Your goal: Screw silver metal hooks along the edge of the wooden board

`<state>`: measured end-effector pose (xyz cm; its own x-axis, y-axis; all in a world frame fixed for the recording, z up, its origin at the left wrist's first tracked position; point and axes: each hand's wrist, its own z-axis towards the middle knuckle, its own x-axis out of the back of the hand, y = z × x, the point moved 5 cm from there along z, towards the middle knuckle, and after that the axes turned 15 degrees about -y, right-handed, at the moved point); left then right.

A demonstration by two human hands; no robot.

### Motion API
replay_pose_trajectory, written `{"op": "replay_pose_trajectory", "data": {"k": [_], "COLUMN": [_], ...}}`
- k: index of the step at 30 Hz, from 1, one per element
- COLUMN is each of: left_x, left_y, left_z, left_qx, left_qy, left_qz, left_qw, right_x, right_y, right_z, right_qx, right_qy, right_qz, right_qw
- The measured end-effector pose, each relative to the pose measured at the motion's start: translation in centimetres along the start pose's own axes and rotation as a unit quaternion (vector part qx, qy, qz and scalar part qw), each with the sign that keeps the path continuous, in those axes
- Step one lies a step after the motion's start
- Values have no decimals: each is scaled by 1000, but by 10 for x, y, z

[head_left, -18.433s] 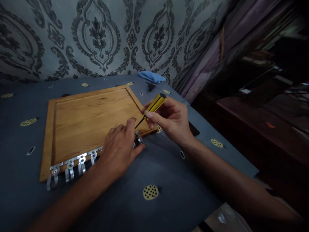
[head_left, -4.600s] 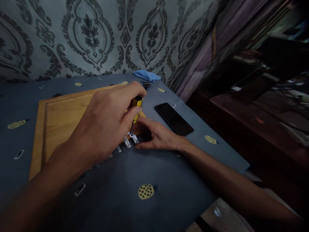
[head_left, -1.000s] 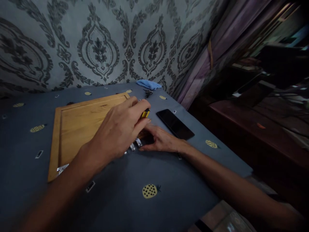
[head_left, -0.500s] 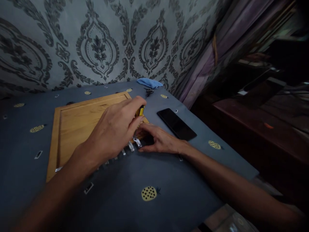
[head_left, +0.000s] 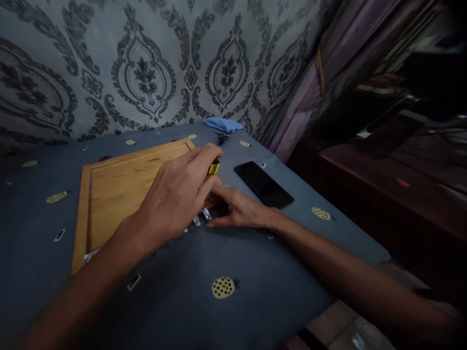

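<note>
My left hand (head_left: 182, 189) is closed around a screwdriver (head_left: 214, 167) with a yellow and black handle, held upright over the near right edge of a framed wooden board (head_left: 120, 194). Its shaft and tip are hidden behind my fingers. My right hand (head_left: 242, 209) grips the board's near right corner, fingers on the wood and thumb beside a shiny metal clip (head_left: 206, 214). Several such metal pieces line the near edge, partly covered by my left hand and forearm. Another metal piece (head_left: 91, 254) shows at the board's near left corner.
A black phone (head_left: 264, 184) lies to the right of the board. Farther back are keys (head_left: 222, 138) and a blue cloth (head_left: 223, 124) against the patterned wall. The blue tablecloth (head_left: 175, 301) ends at a slanting right edge, beyond which stands a dark red surface (head_left: 386, 189).
The yellow handle leans slightly differently, and my left hand has shifted a little on it. My right hand keeps its place at the corner. The whole view has moved slightly.
</note>
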<state>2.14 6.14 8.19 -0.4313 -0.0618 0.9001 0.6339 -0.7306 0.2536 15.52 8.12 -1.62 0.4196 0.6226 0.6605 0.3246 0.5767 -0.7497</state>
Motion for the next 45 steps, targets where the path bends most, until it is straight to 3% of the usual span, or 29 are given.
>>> {"op": "replay_pose_trajectory", "data": {"k": [14,29,45], "left_x": [2,4,4], "left_y": [-3,-7,-6], "left_z": [-13,-12,-14], "left_qx": [-9,-12,-6], "left_qy": [15,-19,5], "left_qz": [-24,-5,1], "left_qw": [1000,1000,1000], "right_x": [-4,-3,-2], "right_y": [8,8,4], "right_z": [-2,-3,-2], "right_qx": [-6,-16,-22], "right_qy": [1,5,9], "right_qz": [32,23,20], "right_qw": [999,1000,1000]}}
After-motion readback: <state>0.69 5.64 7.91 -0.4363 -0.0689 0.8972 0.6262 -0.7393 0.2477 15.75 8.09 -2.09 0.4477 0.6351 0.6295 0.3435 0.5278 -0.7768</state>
